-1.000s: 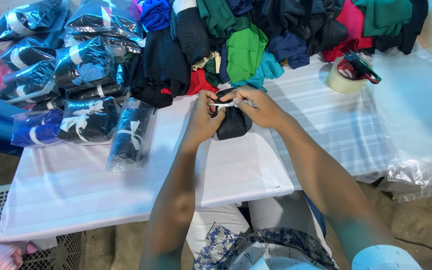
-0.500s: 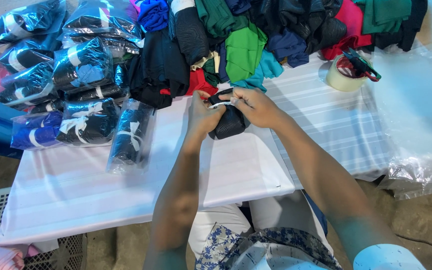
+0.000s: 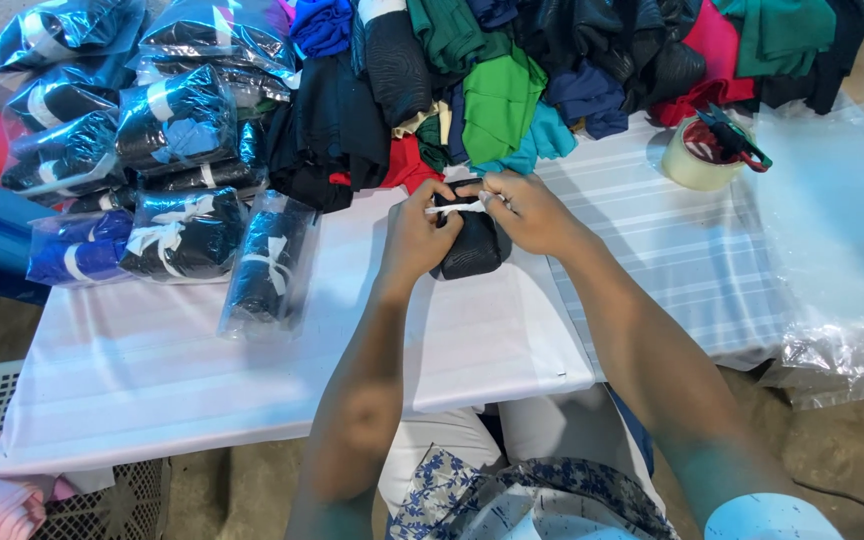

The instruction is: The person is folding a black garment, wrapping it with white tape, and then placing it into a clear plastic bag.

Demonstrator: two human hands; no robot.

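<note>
White striped cloth covers the table (image 3: 202, 370). Heaped loose garments in green, black, red and blue (image 3: 512, 70) fill its far edge; shiny clear-plastic packs of dark rolled cloth (image 3: 162, 150) are stacked far left. Cream tape roll (image 3: 692, 160) far right, well apart. Mid-table, the rolled black fabric bundle (image 3: 472, 245) lies between my hands. Left hand (image 3: 414, 240) and right hand (image 3: 532, 212) each pinch an end of the thin white tie strip (image 3: 455, 208) across its top, fingers closed tight.
</note>
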